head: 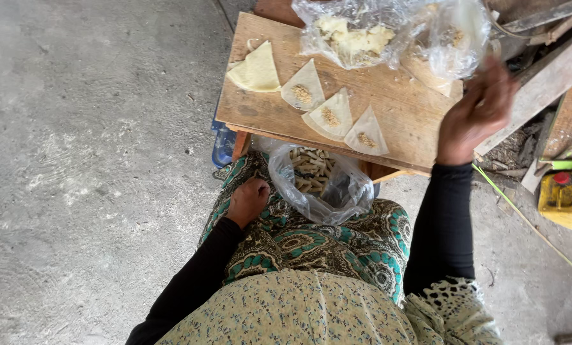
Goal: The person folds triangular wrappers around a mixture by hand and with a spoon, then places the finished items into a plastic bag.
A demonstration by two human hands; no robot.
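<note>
Near, a lap bag of finished rolls [311, 171] beside the fisted left hand [247, 199]; three filled wrappers [332, 116] await folding on the worktop [413, 121]; right hand [479, 108], grip unclear, reaches the far bag [455, 35].

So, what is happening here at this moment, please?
A seated person works at a low wooden board. Three triangular wrappers lie on it in a row, each with a small heap of filling, beside a stack of plain wrappers. The right hand is raised at a clear plastic bag at the board's far edge; its grip is blurred. The left hand rests closed on the lap, beside an open bag of finished rolls.
</note>
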